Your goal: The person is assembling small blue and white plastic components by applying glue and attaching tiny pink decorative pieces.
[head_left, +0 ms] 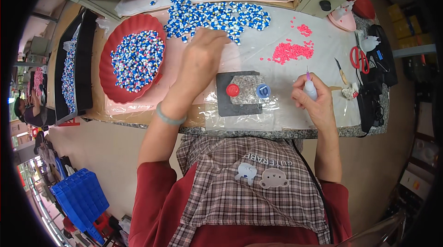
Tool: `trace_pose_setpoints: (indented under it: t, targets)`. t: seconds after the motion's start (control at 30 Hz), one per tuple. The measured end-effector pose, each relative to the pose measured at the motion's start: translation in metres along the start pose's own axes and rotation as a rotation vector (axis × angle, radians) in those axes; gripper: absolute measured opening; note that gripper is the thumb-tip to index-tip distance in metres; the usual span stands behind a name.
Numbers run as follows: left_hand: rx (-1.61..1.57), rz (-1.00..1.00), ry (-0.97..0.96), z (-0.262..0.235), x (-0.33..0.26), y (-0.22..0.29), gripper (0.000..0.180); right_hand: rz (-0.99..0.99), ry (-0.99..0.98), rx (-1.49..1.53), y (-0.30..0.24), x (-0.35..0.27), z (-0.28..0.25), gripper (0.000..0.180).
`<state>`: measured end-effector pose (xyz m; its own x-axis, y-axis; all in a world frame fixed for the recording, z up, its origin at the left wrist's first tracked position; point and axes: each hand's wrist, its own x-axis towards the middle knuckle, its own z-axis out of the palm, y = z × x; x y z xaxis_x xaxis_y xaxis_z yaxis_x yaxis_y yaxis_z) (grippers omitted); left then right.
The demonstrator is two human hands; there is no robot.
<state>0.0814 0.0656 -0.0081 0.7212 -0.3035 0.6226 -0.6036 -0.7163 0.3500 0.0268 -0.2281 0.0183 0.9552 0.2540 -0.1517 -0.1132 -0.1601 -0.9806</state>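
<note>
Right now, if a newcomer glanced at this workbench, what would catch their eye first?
Probably the red scalloped dish on the left, heaped with blue-and-white pieces, and the loose blue-and-white spread beyond the left hand. Next might come the bright pink pieces right of center, just beyond the right hand, which holds a small bottle with a purple tip.

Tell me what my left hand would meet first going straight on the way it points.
Most likely the near edge of the blue-and-white pieces, just beyond the fingertips of your left hand; the hand's height above the table is hard to judge.
</note>
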Motion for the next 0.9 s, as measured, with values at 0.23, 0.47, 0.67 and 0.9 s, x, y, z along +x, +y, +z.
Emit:
trace_pose_setpoints:
  t: [0.23, 0.47, 0.67, 0.9]
  targets:
    - [0.038, 0.059, -0.201, 0.036, 0.019, -0.008, 0.014, 0.003, 0.023, 0.0, 0.003, -0.003, -0.004, 0.012]
    - [-0.212, -0.142, -0.165, 0.019, 0.023, 0.011, 0.014, 0.022, 0.018, 0.007, 0.004, -0.002, -0.008, 0.019]
    - [-1.573, -0.874, -0.177, -0.008, 0.007, 0.046, 0.017, -0.073, -0.067, 0.287, 0.007, 0.002, -0.016, 0.027]
    - [-1.747, -0.996, -0.141, -0.006, -0.009, 0.07, 0.019, -0.202, 0.023, 0.264, 0.0, 0.002, -0.011, 0.028]
